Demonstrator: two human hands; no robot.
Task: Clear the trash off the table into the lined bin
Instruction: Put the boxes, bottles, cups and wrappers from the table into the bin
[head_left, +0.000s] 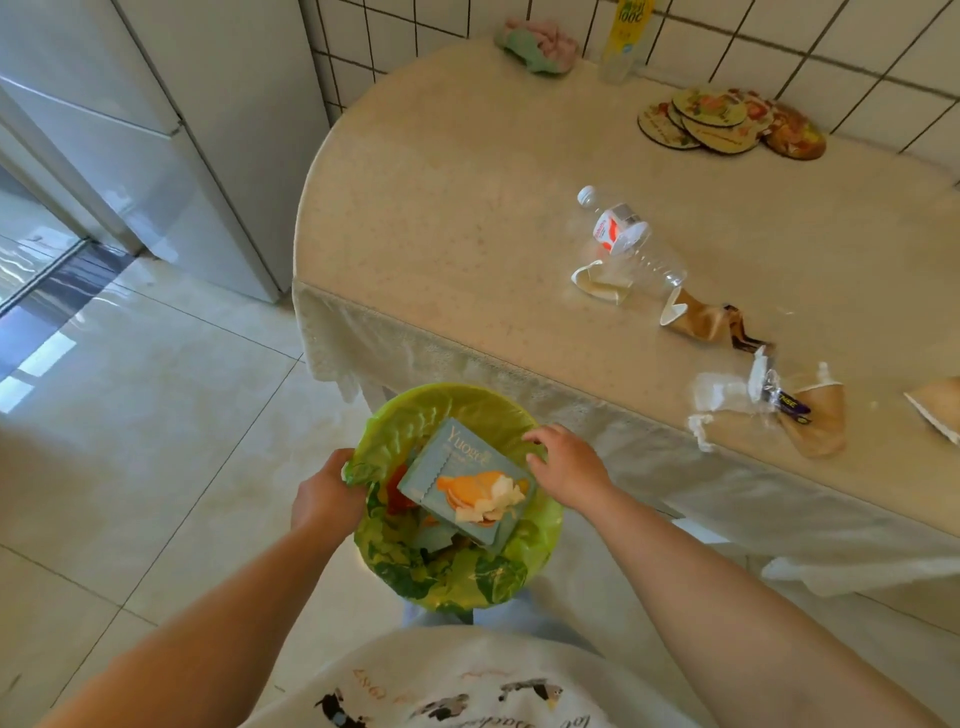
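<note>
A bin lined with a green bag (498, 577) stands on the floor beside the table. A light-blue snack box (462, 483) lies tilted on top of the trash inside it. My left hand (324, 496) grips the liner at the bin's left rim. My right hand (569, 467) hovers over the right rim with fingers spread, next to the box. On the table (441, 218) lie an empty clear plastic bottle (631, 241), a crushed white paper cup (597, 283), crumpled brown paper cups (701, 317) (821, 415), a white tissue (719, 400) and a purple wrapper (789, 402).
A stack of round coasters (727, 122), a folded cloth (537, 47) and a yellow-labelled bottle (626, 36) sit at the table's back by the tiled wall. A white fridge (156, 135) stands to the left. Another brown paper piece (937, 408) lies at the right edge.
</note>
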